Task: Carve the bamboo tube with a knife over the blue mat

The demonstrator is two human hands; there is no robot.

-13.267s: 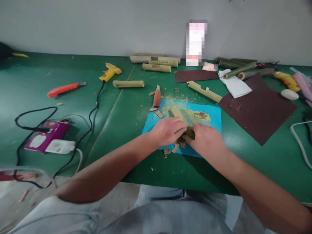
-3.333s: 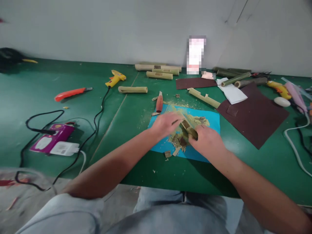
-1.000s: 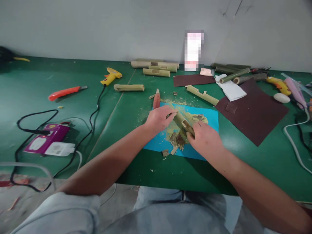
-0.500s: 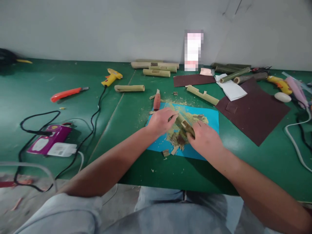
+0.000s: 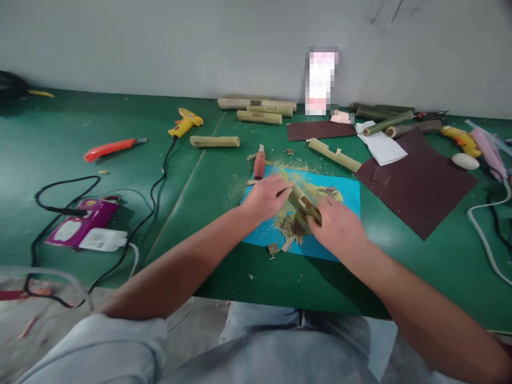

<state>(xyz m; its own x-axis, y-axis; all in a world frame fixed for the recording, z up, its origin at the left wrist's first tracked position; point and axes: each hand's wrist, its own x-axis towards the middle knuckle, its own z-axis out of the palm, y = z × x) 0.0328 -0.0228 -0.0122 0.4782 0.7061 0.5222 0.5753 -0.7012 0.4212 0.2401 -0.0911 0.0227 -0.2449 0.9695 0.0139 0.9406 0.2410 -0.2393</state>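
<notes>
A short bamboo tube (image 5: 299, 197) with a rectangular cutout lies slanted between my two hands, over a blue sheet (image 5: 350, 192). My left hand (image 5: 267, 197) is closed at its upper left end, the fingers pressed together. Around the lower right end, my right hand (image 5: 338, 221) is wrapped. Shavings and yellowish dust (image 5: 294, 226) cover the middle of the sheet. Just beyond my left hand, a knife with a reddish handle (image 5: 259, 164) points away from me. Whether my left fingers also pinch something small is hidden.
Cut bamboo pieces (image 5: 259, 117) lie near the wall, another (image 5: 336, 156) beyond the sheet. Glue guns (image 5: 184, 124), an orange cutter (image 5: 112, 149) and a purple power strip (image 5: 86, 221) with cords are left. Dark brown sheets (image 5: 420, 186) are right.
The cutout of the bamboo tube faces slightly differently, as if the tube has turned a little. Both hands keep their grip. The whole view has shifted slightly.
</notes>
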